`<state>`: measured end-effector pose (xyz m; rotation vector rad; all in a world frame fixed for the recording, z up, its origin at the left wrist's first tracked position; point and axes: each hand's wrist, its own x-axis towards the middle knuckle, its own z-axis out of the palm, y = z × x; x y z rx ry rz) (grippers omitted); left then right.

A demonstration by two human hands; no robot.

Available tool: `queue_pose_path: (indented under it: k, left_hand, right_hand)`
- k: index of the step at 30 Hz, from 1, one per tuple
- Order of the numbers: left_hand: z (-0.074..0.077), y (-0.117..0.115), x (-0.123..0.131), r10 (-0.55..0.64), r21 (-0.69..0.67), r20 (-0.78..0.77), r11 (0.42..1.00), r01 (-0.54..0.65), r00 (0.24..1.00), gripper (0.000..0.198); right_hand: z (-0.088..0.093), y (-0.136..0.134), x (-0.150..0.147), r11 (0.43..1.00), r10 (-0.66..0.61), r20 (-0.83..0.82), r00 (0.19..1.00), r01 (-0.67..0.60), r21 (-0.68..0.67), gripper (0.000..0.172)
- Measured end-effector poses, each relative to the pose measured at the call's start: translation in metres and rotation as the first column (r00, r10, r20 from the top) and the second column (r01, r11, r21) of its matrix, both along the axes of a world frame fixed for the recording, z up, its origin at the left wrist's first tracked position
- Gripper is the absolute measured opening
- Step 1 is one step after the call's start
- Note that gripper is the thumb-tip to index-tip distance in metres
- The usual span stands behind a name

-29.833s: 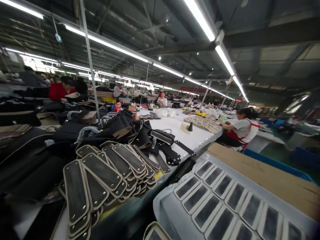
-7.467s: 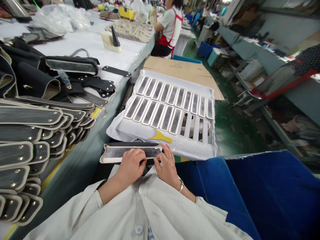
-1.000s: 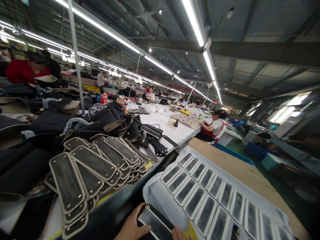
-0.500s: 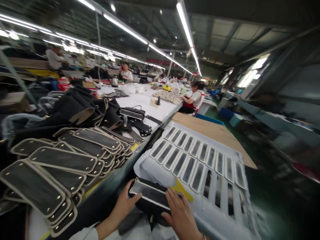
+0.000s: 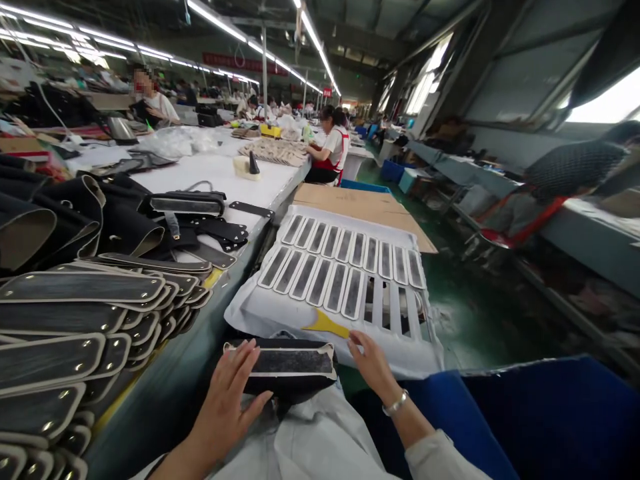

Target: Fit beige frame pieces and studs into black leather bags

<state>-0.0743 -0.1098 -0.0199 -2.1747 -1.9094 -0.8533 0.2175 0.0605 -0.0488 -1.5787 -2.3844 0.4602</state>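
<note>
Just beyond the black bag (image 5: pixel 295 361) lies a yellow scraper (image 5: pixel 325 324), its narrow end at the half-curled right hand (image 5: pixel 373 367), grip unclear; the spread left hand (image 5: pixel 223 400) lies across the bag's left end.

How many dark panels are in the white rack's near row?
6 dark panels, side by side, from the near row's left end to the bare slats; none looks hidden.

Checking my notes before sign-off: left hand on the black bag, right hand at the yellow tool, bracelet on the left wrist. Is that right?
Wrong wrist: in the head view, the bracelet is on the wrist of the right hand. The left hand is on the black bag, and the right hand is at the yellow tool, as you say.
</note>
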Motion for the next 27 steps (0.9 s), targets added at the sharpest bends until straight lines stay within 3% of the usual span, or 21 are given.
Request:
queue_pose_path:
  k: [6, 10, 15, 19, 27]
  left_hand:
    - [-0.001, 0.008, 0.002, -0.044, -0.010, -0.128, 0.999, 0.043, 0.991, 0.073]
    - [-0.004, 0.031, 0.000, -0.079, -0.083, -0.215, 0.995, 0.063, 0.973, 0.075]
    - [-0.015, 0.068, 0.010, -0.236, -0.304, -0.266, 0.941, 0.151, 0.935, 0.077]
    - [-0.017, 0.085, 0.028, -0.345, -0.429, -0.272, 0.879, 0.208, 0.898, 0.083]
    - [-0.007, 0.099, 0.063, -0.313, -0.481, -0.201, 0.857, 0.184, 0.928, 0.090]
  right_hand:
    - [-0.052, 0.066, -0.041, 0.986, 0.110, 0.250, 0.962, -0.074, -0.151, 0.036]
    - [-0.072, 0.093, -0.055, 0.979, 0.114, 0.364, 0.924, -0.042, -0.198, 0.040]
    - [-0.081, 0.113, -0.055, 0.969, 0.135, 0.441, 0.887, -0.025, -0.245, 0.036]
    - [-0.082, 0.123, -0.055, 0.951, 0.173, 0.436, 0.883, -0.034, -0.308, 0.034]
    - [-0.074, 0.120, -0.050, 0.915, 0.216, 0.266, 0.940, -0.099, -0.392, 0.027]
